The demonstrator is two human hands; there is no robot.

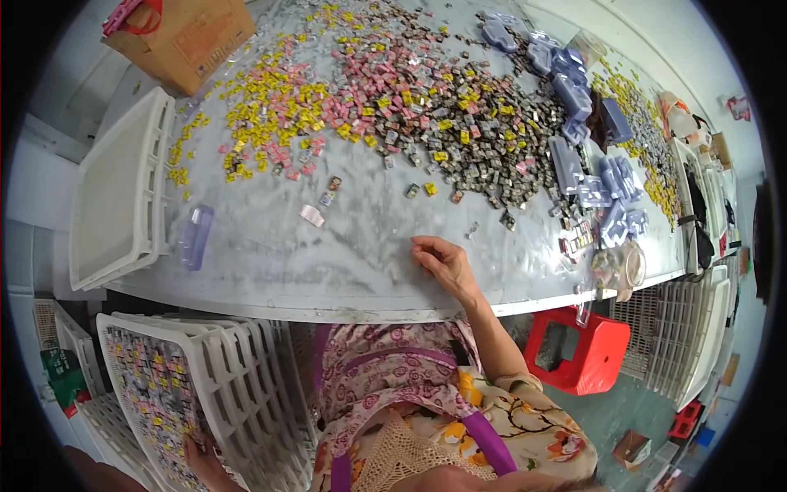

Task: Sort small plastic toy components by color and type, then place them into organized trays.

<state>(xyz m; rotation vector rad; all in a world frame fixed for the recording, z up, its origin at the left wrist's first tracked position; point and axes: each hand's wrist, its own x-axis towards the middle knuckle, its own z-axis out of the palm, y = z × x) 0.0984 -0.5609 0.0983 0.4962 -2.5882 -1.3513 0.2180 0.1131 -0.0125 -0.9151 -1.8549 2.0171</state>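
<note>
My right hand [443, 264] rests on the grey metal tabletop [361, 275] near its front edge. Its fingers are loosely bent and apart, and nothing shows between them. Low on the left, my left hand [205, 464] reaches to a white plastic tray [215, 361], its parted fingers against small pieces [156, 373] spread over the tray's face. Part of that hand is cut off by the picture's edge. Beyond the right hand lies a big heap of small pink, yellow and dark pieces [426, 102]. A small pale pink piece [311, 216] lies apart from it.
Clear bluish plastic packs [574, 98] pile up at the right. A clear plastic piece [197, 238] and an upright white tray [123, 193] stand left, below a cardboard box [184, 45]. A red stool [602, 353] and stacked white crates [697, 344] are beneath the right edge.
</note>
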